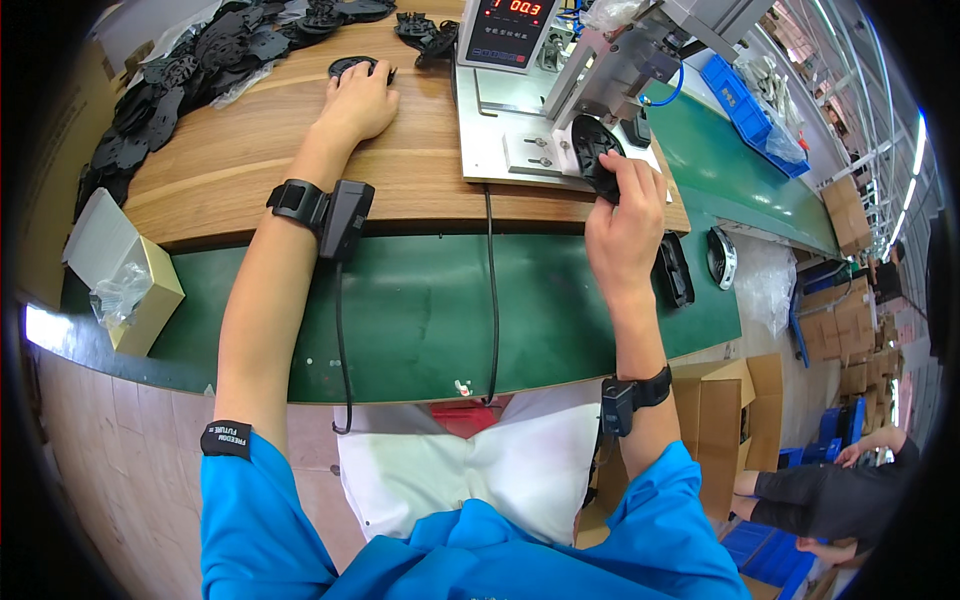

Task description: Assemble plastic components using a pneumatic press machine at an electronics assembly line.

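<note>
My right hand (628, 215) is closed, with thumb and fingers pinching the lower end of a black oval plastic part (591, 145). That part is tilted at the front of a bench machine (610, 75) with a metal base plate (490, 150). On the wooden board, my left hand (362, 102) reaches forward, its fingers closed over another black rounded plastic part (345, 66). The hand itself hides some of this piece. Black units are strapped to both my forearms.
A heap of black plastic parts (200, 75) covers the board's far left. The machine's display box (507, 35) stands at the back. Two curved pieces, one black (676, 270) and one silver-edged (721, 258), lie right of my forearm. An open carton (145, 290) sits at left; a blue bin (750, 110) is far right.
</note>
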`<move>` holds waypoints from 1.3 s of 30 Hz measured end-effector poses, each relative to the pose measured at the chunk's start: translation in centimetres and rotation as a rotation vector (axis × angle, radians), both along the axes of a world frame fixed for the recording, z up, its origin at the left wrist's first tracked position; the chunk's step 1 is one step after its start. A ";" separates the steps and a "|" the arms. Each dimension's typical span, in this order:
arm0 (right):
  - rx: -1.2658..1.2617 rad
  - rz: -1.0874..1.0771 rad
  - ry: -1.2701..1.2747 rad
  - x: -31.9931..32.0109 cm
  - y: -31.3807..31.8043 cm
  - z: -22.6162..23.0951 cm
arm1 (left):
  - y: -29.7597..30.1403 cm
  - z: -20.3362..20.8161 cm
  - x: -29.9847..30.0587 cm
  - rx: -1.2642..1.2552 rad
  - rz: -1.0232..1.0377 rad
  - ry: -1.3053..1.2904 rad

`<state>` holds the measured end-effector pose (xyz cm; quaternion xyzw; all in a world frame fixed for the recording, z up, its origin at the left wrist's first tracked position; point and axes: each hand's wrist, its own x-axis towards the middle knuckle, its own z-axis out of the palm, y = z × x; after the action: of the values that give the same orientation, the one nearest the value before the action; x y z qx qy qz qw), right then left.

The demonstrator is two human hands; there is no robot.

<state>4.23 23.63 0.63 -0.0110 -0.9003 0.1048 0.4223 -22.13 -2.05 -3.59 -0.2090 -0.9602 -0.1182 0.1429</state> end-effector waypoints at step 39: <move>0.080 0.086 -0.256 0.9 0.5 3.8 | -0.2 -1.2 -1.1 -0.008 -0.063 0.161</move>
<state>5.13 24.09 4.45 0.0310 -0.9499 0.0845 0.2993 -23.19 -2.25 -4.81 -0.2486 -0.9389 -0.1018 0.2150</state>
